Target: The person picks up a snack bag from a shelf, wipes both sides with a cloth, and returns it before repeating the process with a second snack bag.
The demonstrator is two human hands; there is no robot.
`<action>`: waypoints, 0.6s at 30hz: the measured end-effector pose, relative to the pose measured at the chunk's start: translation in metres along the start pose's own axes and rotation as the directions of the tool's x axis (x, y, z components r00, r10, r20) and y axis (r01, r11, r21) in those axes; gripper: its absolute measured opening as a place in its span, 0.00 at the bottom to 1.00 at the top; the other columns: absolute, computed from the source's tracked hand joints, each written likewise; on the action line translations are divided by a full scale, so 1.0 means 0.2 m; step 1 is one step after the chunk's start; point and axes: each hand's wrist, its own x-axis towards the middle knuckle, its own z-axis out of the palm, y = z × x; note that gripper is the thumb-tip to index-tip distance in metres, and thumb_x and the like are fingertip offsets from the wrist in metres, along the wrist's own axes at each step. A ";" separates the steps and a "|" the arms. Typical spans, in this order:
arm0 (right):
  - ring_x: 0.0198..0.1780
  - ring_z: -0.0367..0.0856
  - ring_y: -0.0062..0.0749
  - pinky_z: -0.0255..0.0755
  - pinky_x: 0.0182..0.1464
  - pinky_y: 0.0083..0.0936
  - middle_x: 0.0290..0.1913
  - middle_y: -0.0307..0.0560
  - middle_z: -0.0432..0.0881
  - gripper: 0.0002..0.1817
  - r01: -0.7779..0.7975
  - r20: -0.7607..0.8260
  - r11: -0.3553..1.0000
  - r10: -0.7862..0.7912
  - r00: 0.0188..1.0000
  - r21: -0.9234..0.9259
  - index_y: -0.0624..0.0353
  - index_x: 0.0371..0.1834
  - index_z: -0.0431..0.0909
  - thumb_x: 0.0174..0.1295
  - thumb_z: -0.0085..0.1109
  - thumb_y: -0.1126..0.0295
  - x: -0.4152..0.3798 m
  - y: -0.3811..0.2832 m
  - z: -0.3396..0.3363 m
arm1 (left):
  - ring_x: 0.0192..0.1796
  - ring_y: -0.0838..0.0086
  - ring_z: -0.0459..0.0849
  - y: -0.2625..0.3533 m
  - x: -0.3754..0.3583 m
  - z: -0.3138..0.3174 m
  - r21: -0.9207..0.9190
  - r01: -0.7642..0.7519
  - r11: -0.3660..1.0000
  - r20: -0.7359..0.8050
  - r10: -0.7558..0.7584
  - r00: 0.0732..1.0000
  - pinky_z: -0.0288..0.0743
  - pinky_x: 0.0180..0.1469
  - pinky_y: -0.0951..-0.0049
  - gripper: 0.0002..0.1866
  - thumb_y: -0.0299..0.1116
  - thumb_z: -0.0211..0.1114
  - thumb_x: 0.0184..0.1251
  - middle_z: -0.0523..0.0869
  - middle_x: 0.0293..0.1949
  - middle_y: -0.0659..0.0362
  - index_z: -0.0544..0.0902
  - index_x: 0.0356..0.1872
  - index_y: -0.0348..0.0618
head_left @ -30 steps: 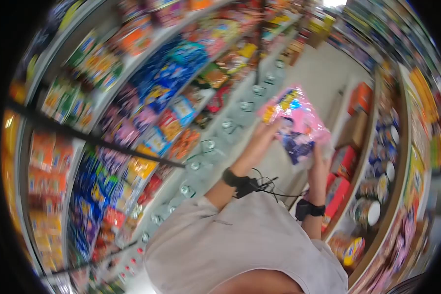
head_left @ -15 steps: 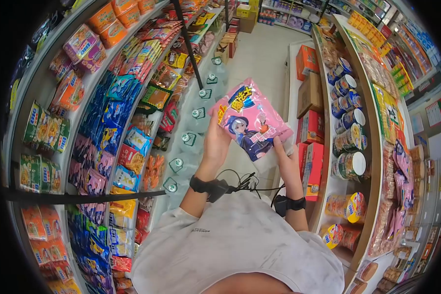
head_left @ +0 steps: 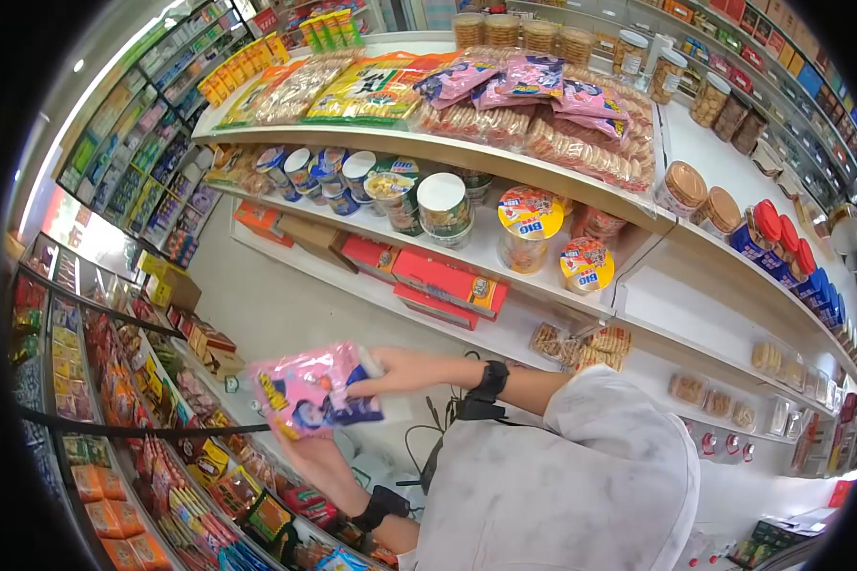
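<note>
Shop aisle, shelving on both sides, pale floor (head_left: pixel 286 319) between. Head view is rotated, so the racks run diagonally.

Pink snack packet (head_left: pixel 316 390) is held in front of the torso by both hands, above the aisle floor. Which hand is which: the arm from the grey-sleeved shoulder with the black wristband (head_left: pixel 491 381) ends in the right hand (head_left: pixel 395 371), fingers closed over the packet's upper right edge, thumb side on the printed face. Left hand (head_left: pixel 316 457) comes from below, palm under the packet's lower edge, fingers hidden behind it; it also wears a black band at the wrist. Both hands clamped on the packet, which is tilted, face toward the camera.

Packet print: cartoon figure with dark hair, yellow lettering at the left end, not readable.

Shelves (head_left: pixel 505 167) behind:
- top tier: flat cracker bags and pink packets lying down
- next tier: cup tubs with foil lids; one yellow-lidded cup (head_left: pixel 528 214) reads "BIG"
- lower tier: red cartons (head_left: pixel 448 281), lying flat
- right end: jars with red lids (head_left: pixel 776 228)

Rack at lower left holds rows of small coloured sachets, text too small to read.
</note>
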 end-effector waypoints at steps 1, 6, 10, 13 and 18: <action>0.44 0.81 0.20 0.76 0.47 0.24 0.44 0.41 0.87 0.22 0.023 -0.078 0.999 -0.026 0.997 -0.038 0.64 0.54 0.80 0.68 0.65 0.56 -0.03 0.00 -0.05 | 0.71 0.55 0.69 -0.01 0.03 -0.07 0.036 0.090 0.995 0.033 -0.091 0.995 0.62 0.74 0.58 0.27 0.46 0.52 0.79 0.69 0.71 0.50 0.66 0.73 0.46; 0.46 0.82 0.19 0.77 0.50 0.23 0.49 0.39 0.86 0.22 0.075 -0.570 0.981 0.041 0.821 0.179 0.61 0.58 0.79 0.66 0.69 0.60 -0.21 -0.22 -0.37 | 0.63 0.52 0.77 0.03 -0.02 0.12 0.306 0.084 0.948 0.085 -0.115 0.990 0.69 0.67 0.59 0.29 0.46 0.50 0.81 0.74 0.64 0.41 0.64 0.73 0.37; 0.50 0.83 0.22 0.78 0.52 0.24 0.52 0.40 0.85 0.24 0.221 -0.825 0.942 0.089 0.558 0.251 0.62 0.62 0.75 0.67 0.67 0.61 -0.31 -0.21 -0.61 | 0.63 0.52 0.77 0.07 -0.04 0.03 0.295 0.082 0.952 0.044 -0.099 0.994 0.69 0.67 0.59 0.29 0.45 0.51 0.81 0.74 0.63 0.41 0.65 0.72 0.34; 0.52 0.83 0.24 0.78 0.52 0.24 0.53 0.41 0.85 0.24 0.282 -0.874 0.932 0.066 0.481 0.226 0.62 0.62 0.74 0.68 0.66 0.62 -0.34 -0.19 -0.73 | 0.62 0.52 0.78 0.10 -0.06 -0.09 0.264 0.081 0.961 -0.019 -0.079 0.997 0.69 0.67 0.59 0.28 0.44 0.52 0.80 0.75 0.62 0.41 0.66 0.70 0.32; 0.50 0.84 0.25 0.78 0.51 0.24 0.53 0.43 0.85 0.23 0.218 -0.830 0.950 0.066 0.554 0.222 0.64 0.60 0.76 0.68 0.66 0.63 -0.15 -0.16 -0.88 | 0.60 0.52 0.79 0.15 -0.11 -0.22 0.269 0.030 0.963 -0.123 0.003 0.992 0.71 0.65 0.59 0.28 0.44 0.55 0.78 0.77 0.60 0.42 0.68 0.68 0.31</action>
